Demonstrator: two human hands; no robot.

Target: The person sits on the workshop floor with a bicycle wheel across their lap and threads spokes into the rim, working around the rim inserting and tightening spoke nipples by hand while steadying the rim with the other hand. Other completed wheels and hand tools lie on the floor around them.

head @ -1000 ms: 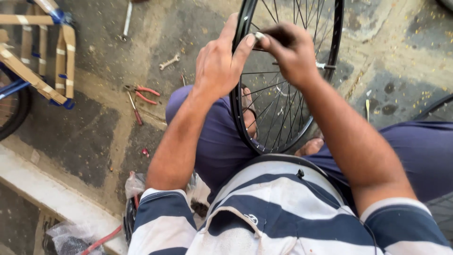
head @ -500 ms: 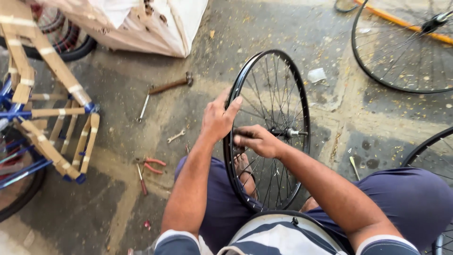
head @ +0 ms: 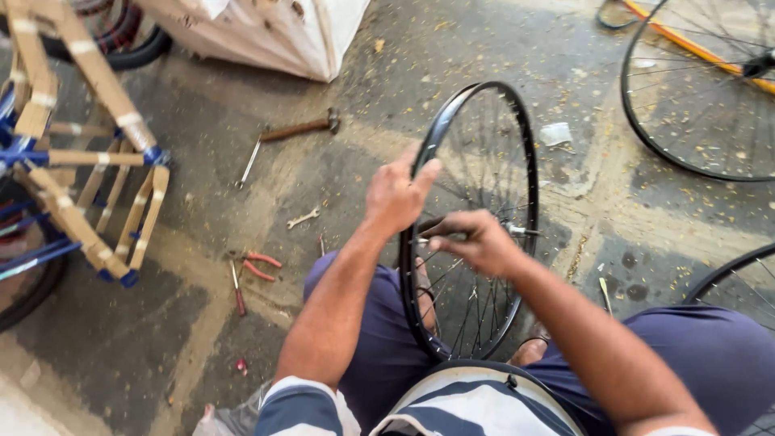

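Landmark: the wheel (head: 472, 222), a black rim with thin steel spokes, standing upright between the seated person's knees on stained concrete.

Far left of the wheel stands a frame (head: 89, 161) of pale slats bound with blue tape. Nearer, still left, lie a hammer (head: 299, 127) with a rusty head and brown handle, a small wrench (head: 303, 218) of bare metal, and red-handled pliers (head: 257, 266), all flat on the floor and well apart from the wheel.

The left hand (head: 395, 198) lies against the rim's left edge, fingers extended upward along it and thumb spread, steadying rather than gripping. The right hand (head: 476, 241) is inside the wheel, just left of the axle, fingers curled narrowly around a short dark tool (head: 440, 230) that points toward the rim; its tip appears to meet a spoke end, though the contact is too small to confirm.

Judgement: the work is best done with the left hand bracing the rim firmly so it does not wobble, the tool seated squarely, and turns kept small and even.

Right of the wheel, a second wheel (head: 694, 97) lies flat, bare, equally thin-spoked.
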